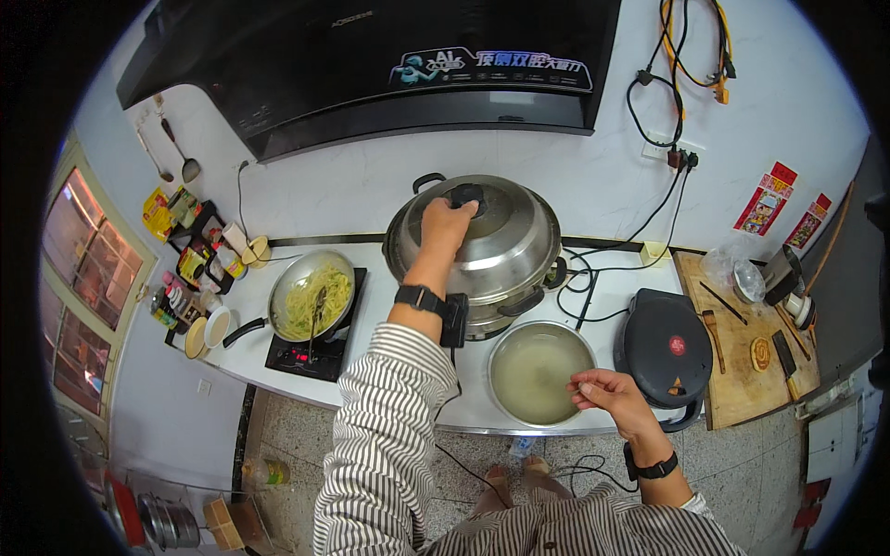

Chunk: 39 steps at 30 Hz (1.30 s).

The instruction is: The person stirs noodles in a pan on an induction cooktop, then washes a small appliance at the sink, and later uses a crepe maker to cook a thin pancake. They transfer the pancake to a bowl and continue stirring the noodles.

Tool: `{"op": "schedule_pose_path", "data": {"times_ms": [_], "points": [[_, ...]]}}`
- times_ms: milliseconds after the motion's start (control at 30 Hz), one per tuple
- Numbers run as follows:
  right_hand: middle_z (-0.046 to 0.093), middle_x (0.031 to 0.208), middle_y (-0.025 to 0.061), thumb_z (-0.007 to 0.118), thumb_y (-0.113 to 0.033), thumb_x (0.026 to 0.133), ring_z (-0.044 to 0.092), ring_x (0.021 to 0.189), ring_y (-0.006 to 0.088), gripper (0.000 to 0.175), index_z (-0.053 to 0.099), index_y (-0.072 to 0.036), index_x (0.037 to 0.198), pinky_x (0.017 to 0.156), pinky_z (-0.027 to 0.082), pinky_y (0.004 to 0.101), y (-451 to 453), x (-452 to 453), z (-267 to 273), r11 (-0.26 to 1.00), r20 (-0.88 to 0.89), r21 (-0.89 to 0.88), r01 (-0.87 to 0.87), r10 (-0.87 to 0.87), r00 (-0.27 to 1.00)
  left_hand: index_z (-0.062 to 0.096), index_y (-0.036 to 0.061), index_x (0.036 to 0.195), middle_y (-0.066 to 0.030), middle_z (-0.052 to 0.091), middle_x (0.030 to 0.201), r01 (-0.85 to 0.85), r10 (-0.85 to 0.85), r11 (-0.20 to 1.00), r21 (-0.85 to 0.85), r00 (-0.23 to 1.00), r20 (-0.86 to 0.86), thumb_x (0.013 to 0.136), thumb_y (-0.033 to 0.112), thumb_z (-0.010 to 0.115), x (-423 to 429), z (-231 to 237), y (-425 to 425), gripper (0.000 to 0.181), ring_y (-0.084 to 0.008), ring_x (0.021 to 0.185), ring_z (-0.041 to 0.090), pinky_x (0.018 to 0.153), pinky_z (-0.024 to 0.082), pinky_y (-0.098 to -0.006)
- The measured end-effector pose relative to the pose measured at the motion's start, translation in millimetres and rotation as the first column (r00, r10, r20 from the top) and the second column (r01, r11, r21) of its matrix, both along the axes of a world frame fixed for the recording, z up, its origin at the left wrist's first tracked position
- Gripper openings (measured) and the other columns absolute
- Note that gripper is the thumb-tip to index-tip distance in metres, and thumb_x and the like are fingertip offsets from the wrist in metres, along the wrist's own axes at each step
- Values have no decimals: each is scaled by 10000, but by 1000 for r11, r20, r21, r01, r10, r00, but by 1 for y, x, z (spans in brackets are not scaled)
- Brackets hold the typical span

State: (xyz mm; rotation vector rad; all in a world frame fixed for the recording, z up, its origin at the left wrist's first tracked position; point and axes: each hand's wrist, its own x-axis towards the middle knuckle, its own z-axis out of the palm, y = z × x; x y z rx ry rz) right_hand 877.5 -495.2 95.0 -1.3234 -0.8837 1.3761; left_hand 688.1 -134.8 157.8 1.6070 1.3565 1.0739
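My left hand [447, 224] grips the black knob [467, 194] of a large domed metal lid [518, 233]. The lid sits on a big steel pot [487, 318] with black side handles, at the back of the white counter. Nearer to me is a round metal basin [492, 375] of cloudy, pale liquid [539, 372]. Over its right rim hovers my right hand [612, 397], thumb and fingers pinched together. I see nothing between those fingertips.
On the left, a frying pan [276, 299] of shredded yellow-green food sits on an induction cooker [292, 361]. To the right stand a dark electric griddle [660, 340] and a wooden board [737, 410] with a cleaver [784, 354]. A range hood [375, 90] overhangs; cords [591, 292] cross the counter.
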Motion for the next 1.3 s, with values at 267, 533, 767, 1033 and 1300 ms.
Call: {"op": "schedule_pose_path", "data": {"times_ms": [267, 533, 767, 1033, 1300], "points": [[722, 1066, 89, 645, -159, 981, 668, 924, 130, 310, 651, 37, 1222, 841, 533, 269, 30, 33, 2, 998, -13, 51, -36, 37, 999, 571, 75, 1341, -262, 546, 1368, 88, 13, 990, 114, 734, -679, 766, 460, 799, 42, 18, 30, 729, -397, 1245, 565, 1008, 504, -422], [721, 978, 63, 638, -113, 972, 628, 821, 106, 257, 670, 42, 1175, 785, 511, 260, 72, 70, 14, 985, 106, 103, -137, 126, 986, 728, 52, 1065, -190, 733, 1000, 25, 113, 978, 206, 769, -629, 635, 385, 786, 33, 24, 65, 546, -261, 920, 719, 813, 576, -369], [711, 887, 128, 731, -209, 880, 627, 757, 193, 298, 704, 11, 1079, 742, 515, 312, 178, 82, 34, 943, 771, 166, -287, 57, 635, 730, 80, 979, -18, 644, 798, 38, -36, 985, -168, 999, 13, 792, 244, 747, -15, 69, 73, 249, -80, 674, 572, 600, 494, -215], [687, 1121, 245, 642, -244, 874, 655, 1094, 382, 369, 709, 36, 1105, 934, 518, 432, 353, 42, -27, 855, 968, -177, -488, 241, 71, 633, 55, 1221, -36, 686, 953, 73, -65, 988, -133, 996, 66, 787, 212, 791, -35, 79, 54, 488, -112, 712, 616, 681, 567, -248], [647, 1216, 260, 664, -356, 882, 612, 1163, 373, 543, 637, 34, 1258, 1030, 453, 476, 424, 29, -96, 682, 989, -18, -731, 120, 88, 644, 59, 1227, -54, 698, 890, 54, -48, 994, -93, 997, 62, 760, 181, 815, -47, 71, 44, 512, -115, 646, 629, 655, 569, -238]]}}
